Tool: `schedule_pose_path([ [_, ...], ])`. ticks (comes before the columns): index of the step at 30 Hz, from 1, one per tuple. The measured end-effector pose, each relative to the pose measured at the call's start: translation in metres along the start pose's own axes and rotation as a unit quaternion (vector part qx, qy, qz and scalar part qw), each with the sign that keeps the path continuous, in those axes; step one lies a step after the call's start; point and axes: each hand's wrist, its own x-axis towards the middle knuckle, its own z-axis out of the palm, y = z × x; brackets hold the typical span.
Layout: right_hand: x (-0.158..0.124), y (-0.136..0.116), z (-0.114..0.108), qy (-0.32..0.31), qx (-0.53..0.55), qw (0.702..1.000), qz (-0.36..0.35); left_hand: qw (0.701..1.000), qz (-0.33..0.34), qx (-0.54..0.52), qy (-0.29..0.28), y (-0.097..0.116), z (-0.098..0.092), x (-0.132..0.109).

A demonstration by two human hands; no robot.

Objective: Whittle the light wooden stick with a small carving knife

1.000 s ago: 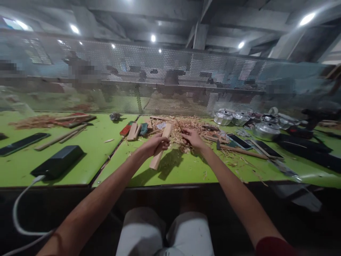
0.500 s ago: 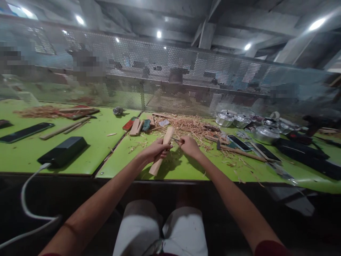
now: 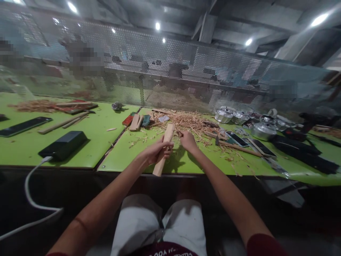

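Note:
My left hand [image 3: 156, 151] is wrapped round the middle of a pale wooden stick [image 3: 165, 147], which stands tilted over the near edge of the green table [image 3: 117, 156]. My right hand [image 3: 188, 140] is closed on a small carving tool [image 3: 179, 133] whose tip sits beside the stick's upper end. A heap of wood shavings [image 3: 189, 122] lies just beyond both hands.
A black power bank [image 3: 64, 145] with a white cable [image 3: 32, 199] lies at the left. Phones [image 3: 238, 139], a hammer [image 3: 234, 146], metal pots [image 3: 262, 131] and black cases [image 3: 306, 151] lie at the right. Wood blocks [image 3: 135, 122] rest near a perforated metal screen [image 3: 170, 78].
My right hand came back from the shavings pile to the stick's upper end with the tool. My left hand kept its hold and drew the stick slightly nearer.

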Motion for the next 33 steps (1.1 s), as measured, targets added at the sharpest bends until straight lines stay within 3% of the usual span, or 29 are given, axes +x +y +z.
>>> schedule_pose_path([
  [8, -0.013, -0.008, -0.001, 0.037, 0.055, 0.998, -0.003, 0.998, 0.014, -0.049, 0.032, -0.002, -0.007, -0.006],
  [12, -0.024, -0.011, -0.008, 0.07, 0.049, 0.996, 0.007, 0.999, 0.013, -0.045, -0.018, -0.004, -0.002, -0.018],
  [16, -0.029, -0.014, -0.012, 0.049, 0.02, 0.998, 0.021, 0.997, -0.018, -0.061, -0.046, -0.004, 0.01, -0.026],
  [19, -0.035, -0.019, -0.014, 0.023, -0.014, 0.999, 0.023, 0.997, 0.0, -0.059, -0.04, -0.004, 0.019, -0.03],
  [23, -0.053, -0.032, -0.018, 0.001, -0.064, 0.998, 0.0, 0.999, 0.018, 0.008, -0.038, -0.003, 0.027, -0.038],
  [27, -0.073, -0.043, -0.024, -0.036, -0.114, 0.992, -0.03, 0.995, 0.032, 0.096, 0.007, -0.004, 0.035, -0.046],
  [33, -0.085, -0.04, -0.02, -0.026, -0.108, 0.992, -0.056, 0.989, 0.048, 0.133, 0.035, -0.014, 0.04, -0.044],
])
